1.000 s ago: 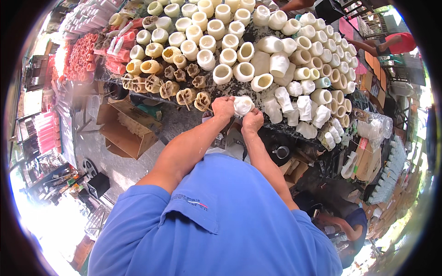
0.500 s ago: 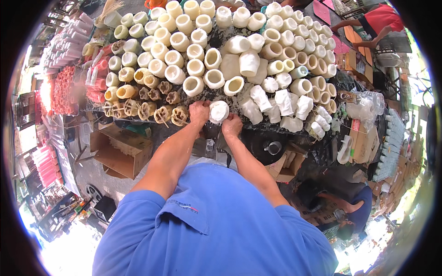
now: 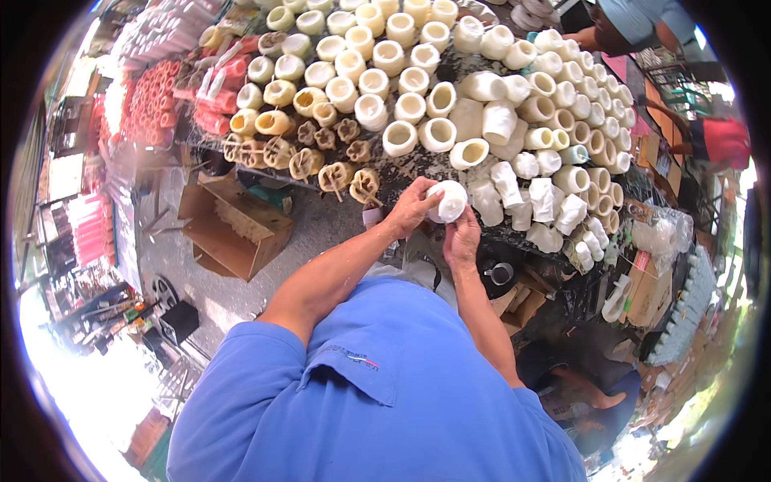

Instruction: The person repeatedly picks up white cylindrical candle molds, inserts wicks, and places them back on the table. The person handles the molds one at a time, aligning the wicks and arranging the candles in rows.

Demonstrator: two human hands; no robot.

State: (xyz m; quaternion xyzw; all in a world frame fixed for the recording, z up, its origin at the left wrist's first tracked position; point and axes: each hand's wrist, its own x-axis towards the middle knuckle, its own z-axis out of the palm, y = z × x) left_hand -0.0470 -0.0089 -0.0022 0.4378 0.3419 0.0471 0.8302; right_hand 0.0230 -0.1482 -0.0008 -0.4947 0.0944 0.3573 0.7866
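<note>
Between my two hands is a white, rounded piece point(image 3: 449, 200) with a ridged top, held just off the near edge of the table. My left hand point(image 3: 413, 206) closes on its left side, fingers along the rim. From below and to the right, my right hand point(image 3: 462, 239) grips it with thumb and fingers. Just beyond stand several cream, hollow cup-like pieces point(image 3: 438, 135) with open tops. White lumpy pieces point(image 3: 506, 184) lie right of my hands, and tan flower-shaped hollow pieces point(image 3: 335, 178) line the edge to the left.
The dark table point(image 3: 385, 170) is crowded with pieces. An open cardboard box point(image 3: 241, 229) stands on the floor at left, and a metal cup point(image 3: 501, 274) sits below the table edge. Pink tubes point(image 3: 152, 100) are stacked far left. A person in red point(image 3: 723, 140) is far right; another crouches lower right.
Both hands have lifted the white piece off the table edge toward me and tilted it. The view has shifted, so the table appears turned and farther right.
</note>
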